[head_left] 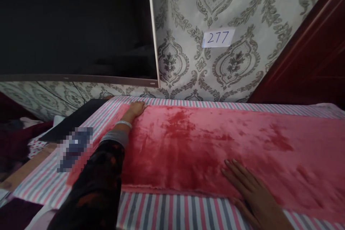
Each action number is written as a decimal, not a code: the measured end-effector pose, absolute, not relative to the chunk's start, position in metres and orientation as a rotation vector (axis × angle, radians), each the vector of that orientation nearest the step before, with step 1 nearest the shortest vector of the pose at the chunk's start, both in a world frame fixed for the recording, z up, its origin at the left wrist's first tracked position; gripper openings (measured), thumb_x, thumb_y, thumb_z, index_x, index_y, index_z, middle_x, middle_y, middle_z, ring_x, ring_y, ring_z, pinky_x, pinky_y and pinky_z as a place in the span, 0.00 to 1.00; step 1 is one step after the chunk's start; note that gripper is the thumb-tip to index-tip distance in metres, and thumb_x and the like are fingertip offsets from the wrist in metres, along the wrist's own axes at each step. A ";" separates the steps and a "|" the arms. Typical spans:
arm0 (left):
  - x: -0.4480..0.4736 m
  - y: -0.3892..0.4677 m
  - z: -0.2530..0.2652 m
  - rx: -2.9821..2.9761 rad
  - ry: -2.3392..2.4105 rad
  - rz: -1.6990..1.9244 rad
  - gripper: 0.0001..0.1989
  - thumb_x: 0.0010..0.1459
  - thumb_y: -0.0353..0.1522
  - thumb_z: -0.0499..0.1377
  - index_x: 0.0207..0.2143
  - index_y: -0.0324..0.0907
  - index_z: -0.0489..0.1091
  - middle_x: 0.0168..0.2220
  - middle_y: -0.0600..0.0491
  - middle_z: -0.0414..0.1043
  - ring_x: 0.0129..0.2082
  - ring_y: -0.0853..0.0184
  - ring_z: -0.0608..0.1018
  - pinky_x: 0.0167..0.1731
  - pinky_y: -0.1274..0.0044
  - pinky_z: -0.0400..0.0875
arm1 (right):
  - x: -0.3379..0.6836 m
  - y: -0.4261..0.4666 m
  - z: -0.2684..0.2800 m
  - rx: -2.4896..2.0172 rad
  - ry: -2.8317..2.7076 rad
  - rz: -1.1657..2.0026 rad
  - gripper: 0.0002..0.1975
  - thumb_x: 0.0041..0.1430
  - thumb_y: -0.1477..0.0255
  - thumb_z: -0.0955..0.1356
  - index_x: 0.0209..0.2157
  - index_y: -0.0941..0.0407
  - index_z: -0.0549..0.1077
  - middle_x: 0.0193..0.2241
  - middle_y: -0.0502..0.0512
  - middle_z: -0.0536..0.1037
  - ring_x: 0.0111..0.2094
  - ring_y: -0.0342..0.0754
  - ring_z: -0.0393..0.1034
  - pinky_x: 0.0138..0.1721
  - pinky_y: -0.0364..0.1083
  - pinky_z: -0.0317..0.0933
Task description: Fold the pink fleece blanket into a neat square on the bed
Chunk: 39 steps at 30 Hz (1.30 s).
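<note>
A long pink-red plush cloth (172, 147) lies spread over a striped sheet (172, 210), its pile showing darker brushed patches. My left hand (137, 108) reaches across and rests at the cloth's far edge, toward its left end. The fingers there point right and look laid on the fabric, though they are small in view. Near the front edge on the right, my right hand (248, 188) lies palm down on the cloth with fingers stretched and the thumb apart.
Left of the cloth, a pixelated dark item (74, 151) lies on the sheet. A black flat panel (78, 116) is beyond it. Behind stand a large television (81, 25), a patterned wall with a paper marked 277 (218, 37), and dark red wood (309, 57) at right.
</note>
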<state>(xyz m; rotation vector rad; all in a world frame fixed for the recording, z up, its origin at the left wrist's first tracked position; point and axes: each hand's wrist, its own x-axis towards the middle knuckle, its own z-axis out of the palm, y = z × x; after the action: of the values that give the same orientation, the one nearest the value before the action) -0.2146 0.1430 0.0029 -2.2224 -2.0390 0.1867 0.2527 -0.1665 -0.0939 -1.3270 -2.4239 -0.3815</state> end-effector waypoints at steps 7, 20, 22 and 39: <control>-0.247 0.125 0.020 -2.061 -2.163 0.224 0.16 0.62 0.27 0.51 0.48 0.39 0.74 0.53 0.39 0.75 0.57 0.51 0.73 0.59 0.56 0.59 | 0.255 -0.163 -0.102 -1.295 -2.399 -0.367 0.33 0.69 0.58 0.60 0.72 0.44 0.47 0.68 0.53 0.61 0.64 0.60 0.61 0.56 0.63 0.65; -0.202 0.084 0.026 -2.151 -2.052 0.086 0.25 0.68 0.30 0.49 0.65 0.30 0.58 0.67 0.33 0.55 0.68 0.49 0.57 0.65 0.51 0.46 | 0.252 -0.168 -0.082 -1.382 -2.422 -0.187 0.31 0.72 0.57 0.57 0.72 0.46 0.47 0.70 0.54 0.56 0.69 0.57 0.49 0.64 0.63 0.54; -0.188 0.060 0.023 -2.324 -1.949 0.103 0.27 0.68 0.35 0.53 0.66 0.34 0.58 0.69 0.37 0.53 0.69 0.51 0.56 0.66 0.55 0.48 | 0.251 -0.168 -0.077 -1.379 -2.421 -0.170 0.31 0.72 0.56 0.57 0.71 0.46 0.47 0.69 0.54 0.57 0.69 0.57 0.49 0.64 0.64 0.52; -0.116 -0.153 -0.049 -2.827 -1.477 -0.178 0.30 0.69 0.44 0.49 0.71 0.49 0.50 0.72 0.50 0.47 0.73 0.56 0.48 0.69 0.53 0.41 | 0.186 -0.152 -0.047 -1.176 -2.787 0.012 0.28 0.71 0.56 0.60 0.69 0.46 0.56 0.70 0.51 0.55 0.70 0.57 0.46 0.68 0.62 0.43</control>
<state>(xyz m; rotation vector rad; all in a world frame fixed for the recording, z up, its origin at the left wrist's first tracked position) -0.1162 -0.1527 -0.0491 -2.8271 -1.4774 -0.1784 0.1862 -0.1515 -0.0474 -1.1763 -2.7871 0.0116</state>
